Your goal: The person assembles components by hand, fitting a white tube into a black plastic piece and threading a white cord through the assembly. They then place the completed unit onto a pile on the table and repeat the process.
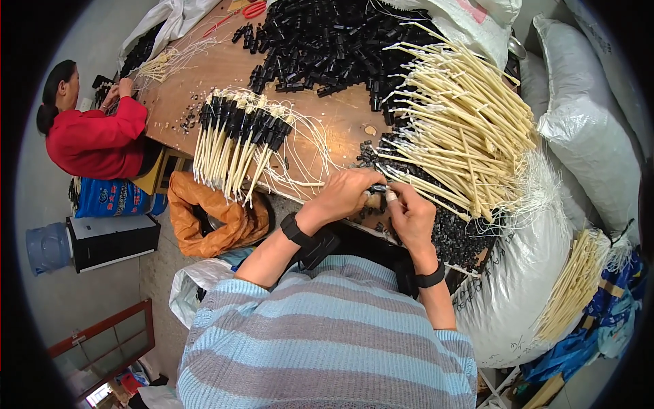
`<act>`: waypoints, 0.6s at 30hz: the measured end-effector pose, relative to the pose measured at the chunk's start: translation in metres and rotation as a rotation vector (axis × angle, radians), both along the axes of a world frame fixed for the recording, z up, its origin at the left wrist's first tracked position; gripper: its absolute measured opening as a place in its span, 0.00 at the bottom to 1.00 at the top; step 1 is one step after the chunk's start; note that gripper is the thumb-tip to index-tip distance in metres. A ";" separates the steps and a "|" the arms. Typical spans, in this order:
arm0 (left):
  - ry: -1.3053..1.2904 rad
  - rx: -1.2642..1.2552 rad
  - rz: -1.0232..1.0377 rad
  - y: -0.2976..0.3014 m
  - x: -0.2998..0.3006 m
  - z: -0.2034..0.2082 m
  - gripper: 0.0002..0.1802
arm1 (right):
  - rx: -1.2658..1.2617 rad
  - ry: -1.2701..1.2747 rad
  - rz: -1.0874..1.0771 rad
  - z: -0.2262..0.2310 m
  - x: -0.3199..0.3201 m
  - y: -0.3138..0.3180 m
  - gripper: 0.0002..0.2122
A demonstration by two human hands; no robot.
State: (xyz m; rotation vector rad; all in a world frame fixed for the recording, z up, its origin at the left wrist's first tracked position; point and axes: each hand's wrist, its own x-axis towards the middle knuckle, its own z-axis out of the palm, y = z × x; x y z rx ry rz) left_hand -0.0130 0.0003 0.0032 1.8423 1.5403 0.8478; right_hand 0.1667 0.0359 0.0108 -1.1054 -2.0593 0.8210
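At the near table edge, my left hand [344, 193] and my right hand [413, 213] meet with closed fingers. Between their fingertips sits a small black plastic fitting [377, 187], mostly covered by the fingers. A cream tube [310, 183] lies beside my left hand, pointing left. Small black pieces [470, 235] are heaped around and to the right of my right hand. To the left lies a row of cream tubes with black fittings [242, 133] on their far ends and thin white wires trailing off.
A large pile of cream tubes [463, 129] covers the table's right side. Black fittings [327, 41] are heaped at the back, near red scissors [254, 9]. White sacks [593, 123] stand at right, an orange sack [204, 218] below left. Another person in red [99, 140] works at far left.
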 end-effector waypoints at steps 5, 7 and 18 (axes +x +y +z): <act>-0.064 -0.205 -0.125 0.001 -0.002 0.008 0.28 | 0.019 -0.060 0.232 0.003 0.001 -0.001 0.06; -0.163 0.039 -0.047 0.000 0.000 0.008 0.23 | 0.052 -0.071 0.181 0.001 0.000 -0.004 0.06; -0.223 0.334 -0.085 -0.006 -0.007 0.005 0.08 | -0.106 -0.044 0.197 0.005 0.002 -0.007 0.05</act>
